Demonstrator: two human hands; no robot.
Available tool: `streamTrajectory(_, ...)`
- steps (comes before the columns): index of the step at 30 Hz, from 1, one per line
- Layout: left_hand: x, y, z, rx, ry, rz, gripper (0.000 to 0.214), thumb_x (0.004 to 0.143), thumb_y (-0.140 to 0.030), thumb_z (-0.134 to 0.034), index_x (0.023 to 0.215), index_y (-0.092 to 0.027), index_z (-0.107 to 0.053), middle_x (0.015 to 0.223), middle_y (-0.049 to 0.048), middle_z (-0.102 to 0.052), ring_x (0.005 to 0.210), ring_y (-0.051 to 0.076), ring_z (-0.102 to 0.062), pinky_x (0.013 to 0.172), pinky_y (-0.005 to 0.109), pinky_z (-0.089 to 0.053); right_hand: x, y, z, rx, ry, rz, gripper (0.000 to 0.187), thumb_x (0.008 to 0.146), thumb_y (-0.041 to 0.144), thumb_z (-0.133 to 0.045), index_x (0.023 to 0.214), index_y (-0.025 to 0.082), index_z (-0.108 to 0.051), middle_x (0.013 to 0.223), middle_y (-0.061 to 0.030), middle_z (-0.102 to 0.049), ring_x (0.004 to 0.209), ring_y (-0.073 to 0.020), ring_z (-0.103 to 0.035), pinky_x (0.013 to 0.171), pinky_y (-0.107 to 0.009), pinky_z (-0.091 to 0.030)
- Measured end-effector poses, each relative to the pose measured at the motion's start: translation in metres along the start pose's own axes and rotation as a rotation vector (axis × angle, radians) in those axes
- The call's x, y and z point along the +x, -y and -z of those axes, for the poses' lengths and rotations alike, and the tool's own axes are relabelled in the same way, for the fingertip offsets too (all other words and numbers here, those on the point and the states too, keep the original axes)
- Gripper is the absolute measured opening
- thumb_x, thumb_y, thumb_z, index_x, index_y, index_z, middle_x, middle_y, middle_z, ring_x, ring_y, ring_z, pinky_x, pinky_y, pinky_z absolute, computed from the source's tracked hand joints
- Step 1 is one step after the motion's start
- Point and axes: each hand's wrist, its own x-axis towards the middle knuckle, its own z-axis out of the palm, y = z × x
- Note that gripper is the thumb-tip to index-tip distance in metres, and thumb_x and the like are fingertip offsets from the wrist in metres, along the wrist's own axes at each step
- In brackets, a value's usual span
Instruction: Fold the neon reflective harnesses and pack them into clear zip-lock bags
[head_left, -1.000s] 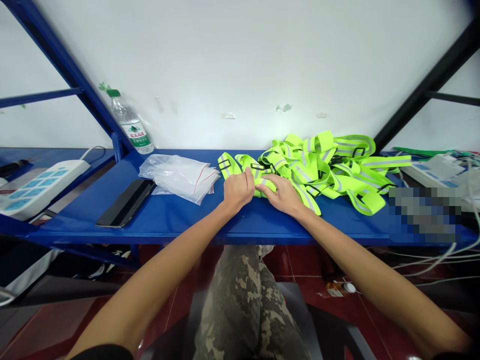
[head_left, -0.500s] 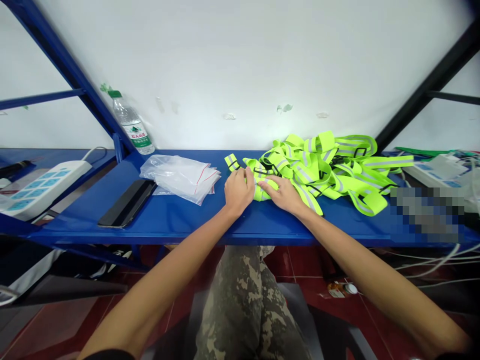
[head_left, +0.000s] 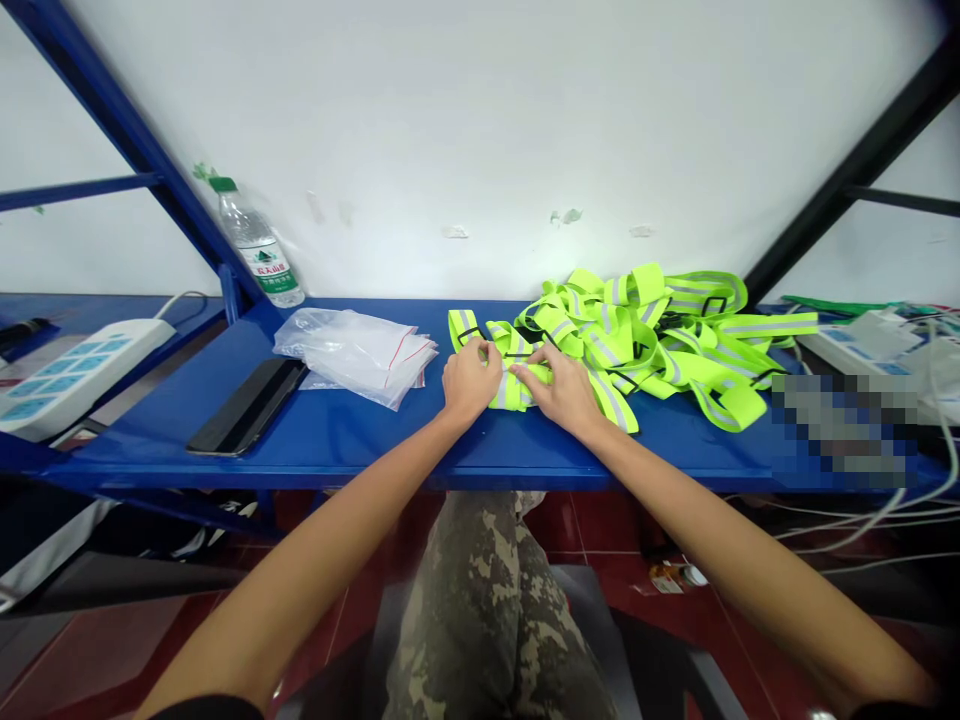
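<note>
at twelve o'clock on the blue shelf (head_left: 405, 440), the strap bundle (head_left: 511, 394) is clamped at its nine o'clock side by the left hand (head_left: 471, 380) and at three by the right hand (head_left: 566, 388); folding appears under way, and a firm pinch on the layers seems called for

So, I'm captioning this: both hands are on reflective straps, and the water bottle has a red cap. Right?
Not red: the head view shows a green cap on the water bottle. The left hand and right hand are on reflective straps.
</note>
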Motion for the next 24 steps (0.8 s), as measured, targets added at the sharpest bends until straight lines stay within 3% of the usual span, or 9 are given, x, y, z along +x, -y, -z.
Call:
streamTrajectory(3, 0.002, 0.000, -0.001, 0.005, -0.034, -0.023, 0.018, 0.095, -0.028, -0.049, 0.099, -0.022, -0.065, 0.094, 0.0046, -0.075, 0.094, 0.023, -0.070, 0.081, 0.031, -0.046, -0.002, 0.001, 0.004, -0.093, 0.002, 0.198, 0.030, 0.098, 0.046, -0.055, 0.088, 0.019, -0.066, 0.104, -0.0129, -0.069, 0.097, -0.0269, -0.064, 0.086, -0.040, -0.050)
streamTrajectory(5, 0.003, 0.000, -0.001, 0.029, -0.046, -0.027, 0.015, 0.093, -0.025, -0.051, 0.101, -0.022, -0.064, 0.094, 0.0054, -0.074, 0.094, 0.023, -0.069, 0.081, 0.032, -0.047, -0.002, 0.001, 0.008, -0.121, 0.078, 0.307, 0.033, 0.093, 0.050, -0.062, 0.099, 0.019, -0.068, 0.112, -0.0141, -0.068, 0.106, -0.0300, -0.061, 0.094, -0.044, -0.049)
streamTrajectory(9, 0.005, 0.002, -0.001, 0.046, -0.023, 0.027, 0.015, 0.090, -0.030, -0.060, 0.104, -0.023, -0.064, 0.091, 0.0061, -0.074, 0.091, 0.025, -0.069, 0.079, 0.034, -0.048, -0.002, 0.003, 0.013, -0.137, 0.241, 0.428, 0.062, 0.084, 0.060, -0.070, 0.125, 0.014, -0.062, 0.122, -0.0164, -0.065, 0.114, -0.0333, -0.057, 0.102, -0.049, -0.047)
streamTrajectory(13, 0.004, 0.004, 0.000, 0.063, -0.048, -0.021, 0.021, 0.088, -0.036, -0.066, 0.103, -0.022, -0.064, 0.087, 0.0053, -0.074, 0.089, 0.026, -0.070, 0.077, 0.034, -0.049, -0.001, 0.008, 0.015, -0.251, 0.313, 0.467, 0.048, 0.094, 0.051, -0.060, 0.123, 0.013, -0.065, 0.113, -0.0166, -0.067, 0.103, -0.0321, -0.059, 0.095, -0.049, -0.050)
streamTrajectory(19, -0.009, 0.007, 0.011, 0.100, -0.015, -0.213, 0.030, 0.103, -0.033, -0.036, 0.103, -0.019, -0.063, 0.090, 0.0078, -0.074, 0.087, 0.022, -0.071, 0.078, 0.031, -0.048, 0.002, 0.009, 0.014, -0.279, 0.340, 0.443, 0.043, 0.103, 0.045, -0.044, 0.115, 0.011, -0.067, 0.108, -0.0161, -0.069, 0.100, -0.0298, -0.061, 0.093, -0.044, -0.049)
streamTrajectory(24, -0.015, 0.012, 0.015, 0.032, 0.001, -0.338, 0.039, 0.106, -0.033, -0.026, 0.100, -0.017, -0.062, 0.099, 0.0100, -0.073, 0.095, 0.022, -0.068, 0.084, 0.031, -0.047, 0.007, 0.005, 0.012, -0.236, 0.353, 0.332, 0.045, 0.107, 0.043, -0.034, 0.098, 0.014, -0.067, 0.099, -0.0130, -0.070, 0.093, -0.0259, -0.064, 0.085, -0.036, -0.046)
